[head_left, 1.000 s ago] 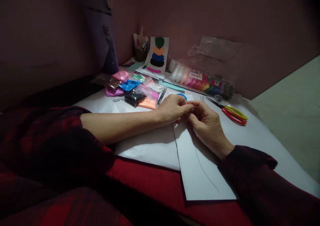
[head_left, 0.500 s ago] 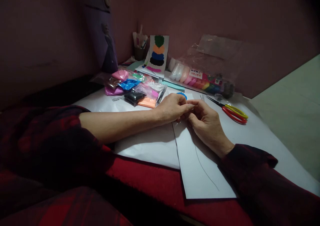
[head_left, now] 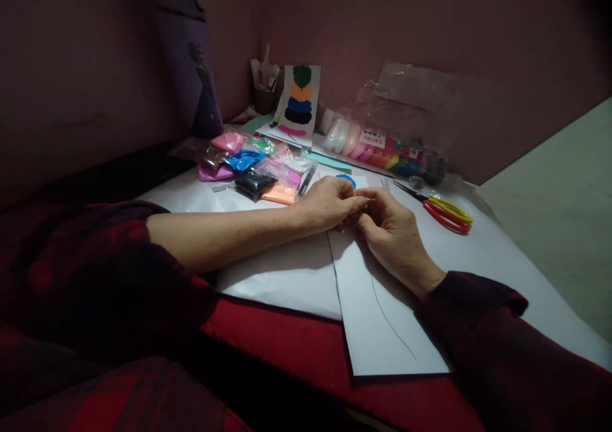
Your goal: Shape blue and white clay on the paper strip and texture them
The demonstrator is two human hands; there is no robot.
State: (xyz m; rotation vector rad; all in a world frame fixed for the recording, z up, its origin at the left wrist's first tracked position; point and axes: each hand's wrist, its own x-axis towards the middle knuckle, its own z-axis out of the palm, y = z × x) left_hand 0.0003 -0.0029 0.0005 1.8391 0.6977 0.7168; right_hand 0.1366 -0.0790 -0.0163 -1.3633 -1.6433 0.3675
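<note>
My left hand (head_left: 329,204) and my right hand (head_left: 394,231) meet fingertip to fingertip above a white paper strip (head_left: 377,330). Both are closed in a pinch. Whatever lies between the fingers is too small and too hidden to name; a bit of clear film seems to show just below them. A curved pencil-like line runs down the strip, and its near end hangs over the table's front edge. Just beyond my fingers, a blue clay patch (head_left: 346,180) lies on the strip's far part, partly covered by my left hand.
Scissors (head_left: 442,210) with red and yellow handles lie at right. Small bags of coloured clay (head_left: 246,164) are heaped at left. Behind stand a card (head_left: 300,104) with coloured patches, a long clay pack (head_left: 377,145) and a cup (head_left: 264,88) of tools. White sheeting (head_left: 282,276) covers the table.
The view has shifted slightly. My hands keep the same pinch at the same place over the paper, with only tiny finger movement.
</note>
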